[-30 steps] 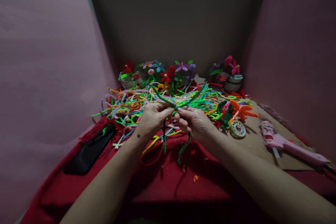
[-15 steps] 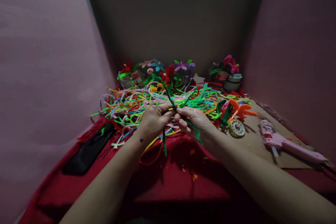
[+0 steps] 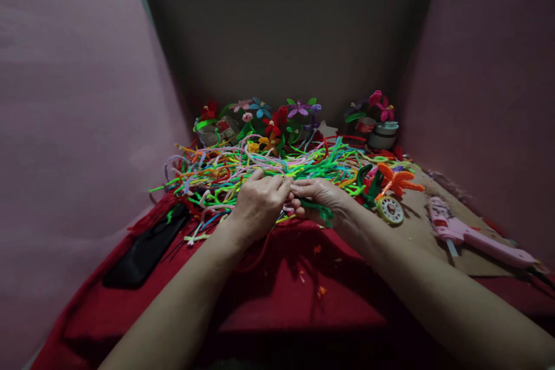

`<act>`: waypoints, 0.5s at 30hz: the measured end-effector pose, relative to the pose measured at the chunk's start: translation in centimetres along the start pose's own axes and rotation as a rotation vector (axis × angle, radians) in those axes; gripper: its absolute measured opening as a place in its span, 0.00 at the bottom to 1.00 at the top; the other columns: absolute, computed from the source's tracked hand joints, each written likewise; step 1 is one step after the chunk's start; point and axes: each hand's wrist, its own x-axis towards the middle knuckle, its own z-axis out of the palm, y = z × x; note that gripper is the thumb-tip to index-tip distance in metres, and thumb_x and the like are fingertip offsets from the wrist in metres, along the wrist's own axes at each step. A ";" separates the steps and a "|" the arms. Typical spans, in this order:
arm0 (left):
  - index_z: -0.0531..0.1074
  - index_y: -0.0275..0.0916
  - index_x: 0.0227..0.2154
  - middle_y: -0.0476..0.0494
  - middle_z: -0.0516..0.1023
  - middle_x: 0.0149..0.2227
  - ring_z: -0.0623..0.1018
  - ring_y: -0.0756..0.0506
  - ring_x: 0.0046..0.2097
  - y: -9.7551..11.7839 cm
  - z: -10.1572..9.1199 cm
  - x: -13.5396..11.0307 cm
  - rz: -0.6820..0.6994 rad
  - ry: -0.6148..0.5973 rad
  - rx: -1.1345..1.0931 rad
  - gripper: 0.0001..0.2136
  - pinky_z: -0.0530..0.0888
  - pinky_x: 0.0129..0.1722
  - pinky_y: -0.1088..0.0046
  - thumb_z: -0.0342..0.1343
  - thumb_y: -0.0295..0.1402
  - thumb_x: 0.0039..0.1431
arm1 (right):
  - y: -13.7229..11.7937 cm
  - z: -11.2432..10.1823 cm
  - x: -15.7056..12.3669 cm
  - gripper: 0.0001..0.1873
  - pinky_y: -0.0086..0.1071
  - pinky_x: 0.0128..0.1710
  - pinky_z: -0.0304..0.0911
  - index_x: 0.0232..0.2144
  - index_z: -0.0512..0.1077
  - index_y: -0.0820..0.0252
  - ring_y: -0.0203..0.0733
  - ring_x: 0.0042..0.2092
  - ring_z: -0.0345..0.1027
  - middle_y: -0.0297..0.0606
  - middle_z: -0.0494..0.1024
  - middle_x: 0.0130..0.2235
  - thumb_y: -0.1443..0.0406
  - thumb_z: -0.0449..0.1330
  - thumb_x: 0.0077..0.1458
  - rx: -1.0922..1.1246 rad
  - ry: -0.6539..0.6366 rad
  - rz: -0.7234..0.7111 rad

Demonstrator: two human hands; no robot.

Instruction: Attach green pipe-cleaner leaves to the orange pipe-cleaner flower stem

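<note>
Compared with the earlier frame, the left hand [image 3: 260, 202] has rolled over, knuckles up, and the green wire [image 3: 319, 210] ends that stood above the fingers are out of sight. Both hands meet at the centre, fingertips together. Left fingers: curled closed on the wire, the gripped part hidden beneath them. Right hand [image 3: 318, 192]: thumb and index finger pinched together, the other fingers curled below; green wire passes under them, its fuzzy end near the wrist. (Number of strands in hand: cannot be counted.)

Directly behind the hands lies one pile [image 3: 243, 162] of coloured wires, too tangled to count. Toward the front, at least three orange scraps [image 3: 321, 292] lie on one red cloth [image 3: 347, 312]. To the left: one phone [image 3: 141, 254], flat on the cloth. To the right: one orange flower [image 3: 396, 179], one disc [image 3: 390, 210] just in front of it, and one glue gun [image 3: 477, 237] on one board [image 3: 422, 243]. Rear row: one blue flower [image 3: 260, 107], one purple flower [image 3: 298, 108] and one lidded jar [image 3: 383, 136] at the right end, among other blooms.
</note>
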 end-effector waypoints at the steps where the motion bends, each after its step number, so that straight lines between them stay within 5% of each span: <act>1: 0.72 0.35 0.41 0.39 0.76 0.31 0.75 0.44 0.35 -0.2 0.2 0.0 -0.053 0.007 -0.095 0.12 0.66 0.40 0.65 0.48 0.31 0.58 | 0.0 0.0 0.0 0.03 0.20 0.14 0.59 0.24 0.68 0.67 0.28 0.17 0.60 0.33 0.69 0.18 0.75 0.59 0.44 -0.016 -0.001 -0.013; 4: 0.73 0.37 0.40 0.41 0.77 0.36 0.75 0.45 0.38 -0.6 0.4 0.3 -0.327 0.029 -0.525 0.11 0.68 0.39 0.69 0.49 0.29 0.55 | -0.1 0.2 -0.1 0.04 0.19 0.09 0.48 0.22 0.67 0.65 0.26 0.14 0.52 0.29 0.66 0.17 0.70 0.61 0.42 -0.131 0.026 -0.083; 8: 0.71 0.35 0.38 0.47 0.75 0.29 0.74 0.50 0.27 -0.5 -0.4 0.9 -0.741 -0.133 -1.177 0.12 0.70 0.26 0.75 0.53 0.31 0.50 | 0.1 0.8 -0.4 0.06 0.21 0.08 0.43 0.19 0.67 0.64 0.24 0.12 0.48 0.28 0.66 0.15 0.67 0.59 0.43 -0.376 0.114 -0.184; 15: 0.68 0.34 0.41 0.52 0.71 0.22 0.70 0.54 0.21 0.4 -0.2 1.2 -0.832 -0.143 -1.607 0.19 0.66 0.21 0.80 0.59 0.36 0.46 | 0.7 1.4 -0.3 0.05 0.20 0.11 0.46 0.26 0.66 0.62 0.25 0.13 0.52 0.26 0.70 0.17 0.69 0.56 0.42 -0.401 0.074 -0.344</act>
